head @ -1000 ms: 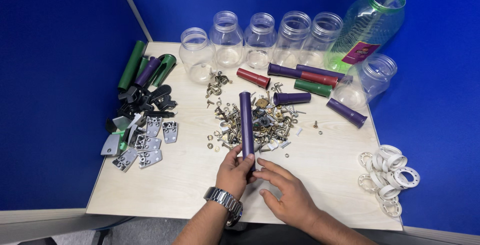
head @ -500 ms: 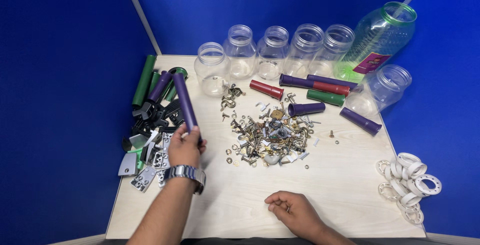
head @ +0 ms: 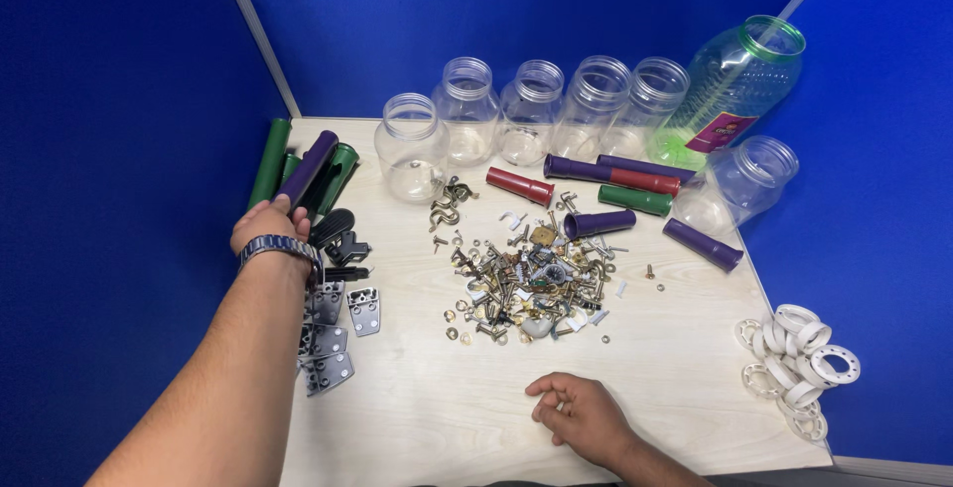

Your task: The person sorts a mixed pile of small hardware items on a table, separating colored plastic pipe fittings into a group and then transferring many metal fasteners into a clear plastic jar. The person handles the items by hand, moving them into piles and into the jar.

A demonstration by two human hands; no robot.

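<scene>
Long dark-purple plastic tube (head: 308, 169) sits in the left hand (head: 266, 226), fingers closed round its near end, far end angled up and away over the bench's left edge. Grip is a full wrap, prob. to keep the long tube steady from one end. Just beyond the grip: green plastic tubes (head: 270, 161) lying side by side, so like pieces seem grouped there. Right beside the grip, black plastic parts (head: 340, 239); nearer the wrist, flat grey metal hinge plates (head: 338, 323).

Right hand (head: 579, 413) rests on the pale wooden bench (head: 437, 417), fingers loosely curled, holding nothing I can see. Just past it, a heap of mixed small metal hardware (head: 526, 278). Further out, a row of clear empty plastic jars (head: 526, 125), short red, purple and green tubes (head: 615, 189), white plastic rings (head: 794, 353) off to the right.
</scene>
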